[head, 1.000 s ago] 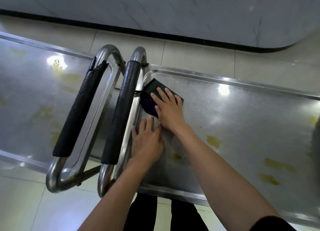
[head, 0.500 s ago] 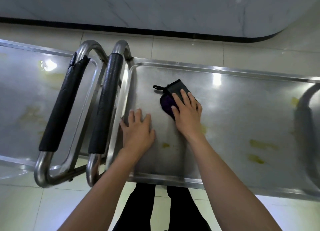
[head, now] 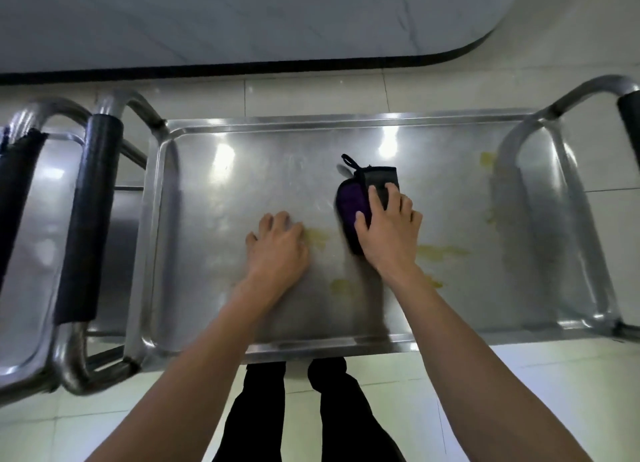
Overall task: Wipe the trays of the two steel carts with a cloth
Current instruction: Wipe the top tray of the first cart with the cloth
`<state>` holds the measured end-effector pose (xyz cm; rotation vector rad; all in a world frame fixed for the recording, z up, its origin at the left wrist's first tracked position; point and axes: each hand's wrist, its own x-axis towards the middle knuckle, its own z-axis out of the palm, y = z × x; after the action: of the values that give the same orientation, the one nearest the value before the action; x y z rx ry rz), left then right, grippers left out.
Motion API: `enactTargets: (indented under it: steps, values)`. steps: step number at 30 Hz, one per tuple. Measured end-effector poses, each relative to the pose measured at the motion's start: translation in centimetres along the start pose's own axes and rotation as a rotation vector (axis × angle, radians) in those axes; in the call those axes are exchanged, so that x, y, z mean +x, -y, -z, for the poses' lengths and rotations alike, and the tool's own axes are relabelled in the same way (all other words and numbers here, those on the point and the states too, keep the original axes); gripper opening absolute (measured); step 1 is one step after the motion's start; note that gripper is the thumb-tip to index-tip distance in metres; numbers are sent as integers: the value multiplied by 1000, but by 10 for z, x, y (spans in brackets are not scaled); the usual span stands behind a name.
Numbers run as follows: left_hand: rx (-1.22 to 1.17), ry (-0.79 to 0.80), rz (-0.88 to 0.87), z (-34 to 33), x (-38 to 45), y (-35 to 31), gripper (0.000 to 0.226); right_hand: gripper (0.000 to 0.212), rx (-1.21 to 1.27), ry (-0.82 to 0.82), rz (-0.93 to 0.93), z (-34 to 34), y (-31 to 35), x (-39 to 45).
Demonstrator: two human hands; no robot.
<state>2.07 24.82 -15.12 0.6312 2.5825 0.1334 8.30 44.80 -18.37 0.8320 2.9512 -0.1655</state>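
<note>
Your tray [head: 277, 156]: brushed steel, glossy, mirrors ceiling lights, smeared with dull yellowish stains [head: 441, 252]. Cloth [head: 356, 198] under your right hand [head: 389, 234]: soft matt fabric, purple and black, thin cord loop at far end. Cart handles [head: 86, 219] on your left: polished steel tube, sleeved in matt black foam. Floor [head: 311, 96]: pale glossy tile. Far wall [head: 242, 21]: smooth marble-look panel, grey veined.

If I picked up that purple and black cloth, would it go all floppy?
Probably yes. The cloth looks soft and folded under the right hand, so it would likely droop. It seems light, and its loop could dangle. On the smooth steel tray it likely slides easily.
</note>
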Motion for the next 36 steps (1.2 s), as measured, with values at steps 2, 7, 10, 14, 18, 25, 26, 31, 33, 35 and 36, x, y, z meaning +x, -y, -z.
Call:
enactTargets:
  steps: [2, 7, 10, 14, 18, 25, 26, 31, 33, 35, 36]
  values:
    - [-6, -7, 5, -1, -2, 1, 41, 60, -10, -32, 149, -3, -6, 3]
    - [14, -66, 5, 0, -7, 12, 42, 56, 58, -11, 268, -15, -10, 4]
    - [-42, -171, 103, -1, -18, 30, 40, 55, 77, -3, 237, -17, -1, 1]
    - [-56, -193, 195, -2, -34, 63, 40, 58, 132, 11, 208, -21, 21, -7]
    - [-53, -169, 202, -2, -48, 93, 39, 61, 148, 32, 248, -25, 57, -22]
    - [-41, -173, 240, -2, -76, 135, 33, 56, 166, 66, 335, -40, 131, -47]
    - [-37, -163, 244, -5, -80, 139, 35, 56, 159, 68, 358, -42, 141, -51]
    - [-39, -109, 217, -18, -92, 154, 45, 54, 145, 87, 478, -49, 199, -61]
    - [-6, -91, 216, -19, -96, 156, 50, 53, 148, 107, 519, -50, 222, -59]
    - [7, -73, 208, -22, -99, 160, 55, 53, 153, 136, 567, -49, 242, -55]
    - [-3, -70, 206, -22, -100, 162, 59, 53, 153, 149, 593, -48, 250, -53]
